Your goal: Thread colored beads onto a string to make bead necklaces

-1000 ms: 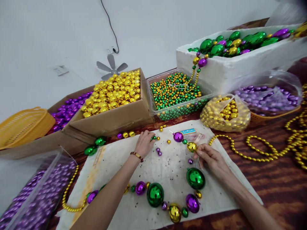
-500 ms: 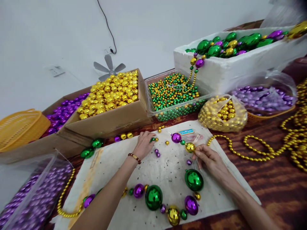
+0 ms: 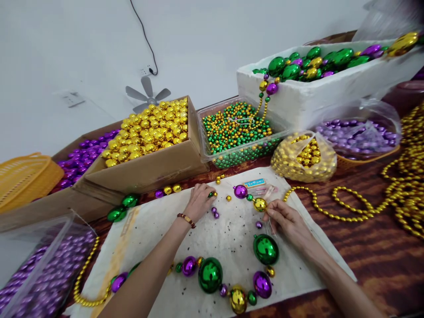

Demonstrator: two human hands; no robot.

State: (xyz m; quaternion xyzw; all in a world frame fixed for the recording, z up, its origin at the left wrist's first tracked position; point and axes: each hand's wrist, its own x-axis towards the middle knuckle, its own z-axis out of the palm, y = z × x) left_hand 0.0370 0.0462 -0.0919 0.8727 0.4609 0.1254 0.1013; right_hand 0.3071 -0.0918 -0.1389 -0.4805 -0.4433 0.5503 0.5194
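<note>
A strand of large green, purple and gold beads [image 3: 210, 274] curves across a white cloth [image 3: 232, 238]. My right hand [image 3: 285, 219] is closed in a pinch on the strand's thin thread just below a gold bead [image 3: 260, 204] and a purple bead [image 3: 240, 191]. My left hand [image 3: 199, 199] rests on the cloth with fingers curled over small loose green and gold beads [image 3: 212, 194]. Two small purple beads [image 3: 215, 213] lie between the hands.
Behind the cloth stand a cardboard box of gold balls [image 3: 149, 132], a box of purple balls [image 3: 79, 159], a clear tub of green and gold beads [image 3: 238, 128], a white foam box [image 3: 311, 97], a bag of gold beads [image 3: 304, 154]. Gold chains [image 3: 364, 207] lie right.
Both hands stay almost where they were. The view has shifted slightly, so everything sits a little further left in the picture.
</note>
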